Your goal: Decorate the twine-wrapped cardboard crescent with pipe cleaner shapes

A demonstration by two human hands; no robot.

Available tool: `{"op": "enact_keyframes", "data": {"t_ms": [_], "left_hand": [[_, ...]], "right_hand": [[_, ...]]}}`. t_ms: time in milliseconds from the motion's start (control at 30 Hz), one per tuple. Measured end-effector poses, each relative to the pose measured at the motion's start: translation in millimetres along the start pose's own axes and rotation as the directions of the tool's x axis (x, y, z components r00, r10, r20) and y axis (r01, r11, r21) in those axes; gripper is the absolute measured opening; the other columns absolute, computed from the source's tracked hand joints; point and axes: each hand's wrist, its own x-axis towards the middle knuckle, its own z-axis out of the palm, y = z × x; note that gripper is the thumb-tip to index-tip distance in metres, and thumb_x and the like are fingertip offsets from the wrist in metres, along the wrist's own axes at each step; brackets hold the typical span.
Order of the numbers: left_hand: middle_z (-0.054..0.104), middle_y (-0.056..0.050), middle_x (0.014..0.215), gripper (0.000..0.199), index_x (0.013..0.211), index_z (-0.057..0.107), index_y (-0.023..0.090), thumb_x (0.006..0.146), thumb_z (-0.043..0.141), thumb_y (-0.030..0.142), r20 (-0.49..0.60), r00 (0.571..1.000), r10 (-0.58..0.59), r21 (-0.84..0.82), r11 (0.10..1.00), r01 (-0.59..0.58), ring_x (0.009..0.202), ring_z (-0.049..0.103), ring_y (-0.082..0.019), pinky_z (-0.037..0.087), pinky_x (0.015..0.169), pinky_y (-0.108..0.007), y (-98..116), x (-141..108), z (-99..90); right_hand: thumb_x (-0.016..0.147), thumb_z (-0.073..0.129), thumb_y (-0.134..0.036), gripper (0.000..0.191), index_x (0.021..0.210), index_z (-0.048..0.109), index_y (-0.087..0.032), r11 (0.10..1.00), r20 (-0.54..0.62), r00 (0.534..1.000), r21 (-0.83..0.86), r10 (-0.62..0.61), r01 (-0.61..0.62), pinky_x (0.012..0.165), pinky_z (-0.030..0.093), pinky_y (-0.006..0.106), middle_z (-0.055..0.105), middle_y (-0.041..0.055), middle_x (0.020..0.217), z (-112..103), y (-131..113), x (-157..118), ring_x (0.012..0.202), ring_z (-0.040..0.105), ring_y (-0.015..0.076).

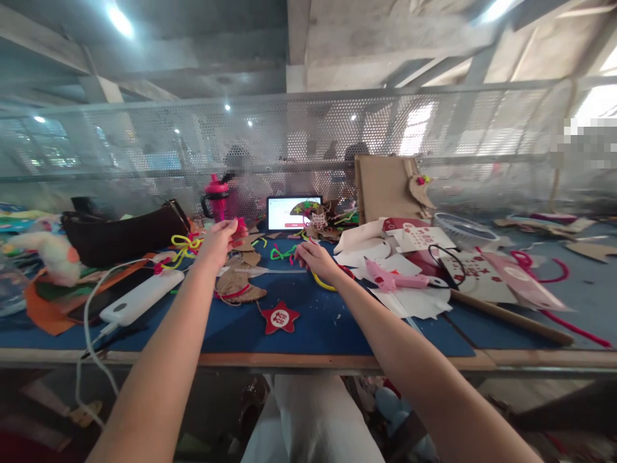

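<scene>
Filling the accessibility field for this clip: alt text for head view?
A person's left grip pinches a small bright-pink piece while the right grip is at a green fuzzy stem, contact unclear, over a cluttered blue-topped table. A red star lies near the front edge; a lit tablet stands behind, a pink glue gun at right.

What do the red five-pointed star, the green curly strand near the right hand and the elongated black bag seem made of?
Red five-pointed star: probably card or felt, matte; it lies flat with clean-cut edges.
Green curly strand: perhaps fuzzy pipe cleaner; it holds bends.
Elongated black bag: maybe leather or imitation, smooth; its top edge catches light.
</scene>
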Motion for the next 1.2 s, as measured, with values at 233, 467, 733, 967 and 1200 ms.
{"op": "enact_keyframes", "data": {"t_ms": [233, 467, 733, 967, 1200], "left_hand": [[0.063, -0.004, 0.062, 0.025, 0.058, 0.064, 0.015, 0.051, 0.075, 0.037, 0.128, 0.947, -0.295, 0.701, 0.702, 0.124, 0.060, 0.054, -0.017, 0.037, 0.053, -0.024, -16.8, -16.0, -53.9], [0.057, 0.000, 0.047, 0.012, 0.047, 0.064, 0.019, 0.047, 0.074, 0.025, 0.230, 0.905, -0.357, 0.809, 0.587, 0.026, 0.049, 0.047, -0.015, 0.030, 0.049, -0.024, -24.2, -10.6, -41.0], [0.057, -0.001, 0.046, 0.012, 0.044, 0.065, 0.019, 0.043, 0.076, 0.023, 0.210, 0.874, -0.439, 0.808, 0.581, 0.098, 0.045, 0.045, -0.013, 0.028, 0.047, -0.024, -24.0, -4.6, -39.3], [0.062, -0.002, 0.052, 0.023, 0.053, 0.067, 0.017, 0.041, 0.081, 0.031, 0.183, 0.847, -0.500, 0.738, 0.639, 0.218, 0.048, 0.048, -0.013, 0.031, 0.047, -0.024, -19.3, 3.4, -36.2], [0.064, -0.004, 0.061, 0.028, 0.061, 0.067, 0.015, 0.046, 0.082, 0.034, 0.264, 0.915, -0.305, 0.564, 0.819, 0.110, 0.058, 0.054, -0.014, 0.039, 0.055, -0.024, 7.3, 1.0, -20.0]], "right_hand": [[0.087, 0.042, -0.037, 0.029, 0.067, 0.053, -0.018, 0.993, 0.075, 0.996, -0.103, -0.049, 0.057, 0.056, 0.037, 0.023, 0.057, 0.0000, 0.057, 1.7, 1.0, -1.3, 0.056, 0.053, 0.0126], [0.086, 0.045, -0.032, 0.026, 0.066, 0.054, -0.018, 0.978, 0.121, 0.991, -0.195, -0.053, 0.076, 0.056, 0.033, 0.022, 0.057, 0.0000, 0.058, -1.6, -4.6, -4.5, 0.055, 0.051, 0.0121], [0.085, 0.048, -0.029, 0.021, 0.071, 0.059, -0.018, 0.968, 0.195, 0.978, -0.224, -0.072, 0.116, 0.059, 0.033, 0.022, 0.061, 0.0013, 0.064, -1.4, -3.4, -4.3, 0.057, 0.052, 0.0120], [0.084, 0.050, -0.030, 0.022, 0.068, 0.059, -0.018, 0.969, 0.202, 0.976, -0.212, -0.080, 0.124, 0.057, 0.033, 0.022, 0.061, 0.0013, 0.060, 0.1, -6.5, -5.0, 0.056, 0.052, 0.0122], [0.083, 0.052, -0.043, 0.028, 0.076, 0.063, -0.019, 0.995, 0.196, 0.979, -0.073, -0.054, 0.069, 0.055, 0.035, 0.022, 0.066, 0.0020, 0.067, 16.6, -6.8, -4.0, 0.059, 0.055, 0.0135]]}}
